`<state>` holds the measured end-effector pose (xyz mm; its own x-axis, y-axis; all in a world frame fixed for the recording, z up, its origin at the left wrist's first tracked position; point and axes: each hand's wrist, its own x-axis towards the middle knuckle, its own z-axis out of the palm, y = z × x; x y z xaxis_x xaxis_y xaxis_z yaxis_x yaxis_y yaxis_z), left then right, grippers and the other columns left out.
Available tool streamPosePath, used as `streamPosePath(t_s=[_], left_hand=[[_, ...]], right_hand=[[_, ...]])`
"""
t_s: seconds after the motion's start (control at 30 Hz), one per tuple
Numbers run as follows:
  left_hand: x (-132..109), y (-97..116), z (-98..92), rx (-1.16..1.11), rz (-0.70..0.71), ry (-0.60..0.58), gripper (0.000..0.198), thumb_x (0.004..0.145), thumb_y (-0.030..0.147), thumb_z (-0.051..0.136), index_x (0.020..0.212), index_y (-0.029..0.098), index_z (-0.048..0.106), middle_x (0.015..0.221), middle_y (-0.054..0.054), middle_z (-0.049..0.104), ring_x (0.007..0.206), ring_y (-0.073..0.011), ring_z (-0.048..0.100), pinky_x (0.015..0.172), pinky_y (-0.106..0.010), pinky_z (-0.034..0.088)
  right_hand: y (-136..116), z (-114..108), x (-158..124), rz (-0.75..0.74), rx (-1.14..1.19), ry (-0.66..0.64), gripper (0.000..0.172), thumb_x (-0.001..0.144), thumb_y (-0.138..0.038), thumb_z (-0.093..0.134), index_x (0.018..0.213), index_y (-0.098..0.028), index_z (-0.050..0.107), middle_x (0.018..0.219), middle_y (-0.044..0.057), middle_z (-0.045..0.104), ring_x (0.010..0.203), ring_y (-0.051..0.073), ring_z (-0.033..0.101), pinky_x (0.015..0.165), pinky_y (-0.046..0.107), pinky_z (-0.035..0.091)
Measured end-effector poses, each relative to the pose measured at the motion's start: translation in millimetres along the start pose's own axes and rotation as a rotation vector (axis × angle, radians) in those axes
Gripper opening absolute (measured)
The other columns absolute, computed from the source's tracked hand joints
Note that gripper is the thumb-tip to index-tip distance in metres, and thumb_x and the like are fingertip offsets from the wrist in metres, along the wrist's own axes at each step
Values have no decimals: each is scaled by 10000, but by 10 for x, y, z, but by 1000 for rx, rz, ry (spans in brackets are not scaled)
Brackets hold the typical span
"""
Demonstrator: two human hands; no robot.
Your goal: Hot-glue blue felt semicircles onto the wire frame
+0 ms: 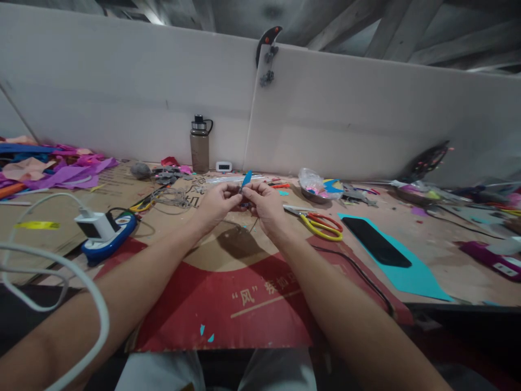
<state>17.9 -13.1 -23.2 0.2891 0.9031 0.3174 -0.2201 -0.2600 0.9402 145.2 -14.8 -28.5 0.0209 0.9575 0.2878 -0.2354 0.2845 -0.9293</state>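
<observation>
My left hand [218,203] and my right hand [264,204] meet above the cardboard-covered table [244,282], fingers pinched together. Between the fingertips stands a small blue leaf-shaped paper piece [246,179], pointing up, and both hands grip its lower end. A thin dark stem or wire seems to hang below the hands. Yellow and red scissors [321,224] lie just right of my right hand. A black phone [376,241] rests on a teal paper sheet [407,271] further right.
A brown water bottle [199,144] stands at the white back wall. A blue power strip with a white charger [106,233] and white cable sits left. Purple and pink paper scraps [61,171] pile far left. A bowl of coloured bits [319,188] sits behind the scissors.
</observation>
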Motion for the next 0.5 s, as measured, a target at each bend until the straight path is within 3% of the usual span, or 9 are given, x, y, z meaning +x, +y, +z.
streamPosePath(t_s=[0.13,0.5], left_hand=[[-25,-25,30,43,8,-19,168,767,256,605,895,146,606,826,-52,653,703,-148,635,647,-297,550],[-40,3,43,44,-2,104,91,786,228,567,854,168,565,737,-30,645,637,-141,625,613,-312,555]], right_hand=[[-13,28,-18,-21,12,-18,128,667,-285,609,736,-181,583,551,-73,452,451,31,361,405,162,260],[-10,49,-49,-110,-151,-25,126,722,-279,565,794,-188,614,673,-31,572,562,64,480,491,178,367]])
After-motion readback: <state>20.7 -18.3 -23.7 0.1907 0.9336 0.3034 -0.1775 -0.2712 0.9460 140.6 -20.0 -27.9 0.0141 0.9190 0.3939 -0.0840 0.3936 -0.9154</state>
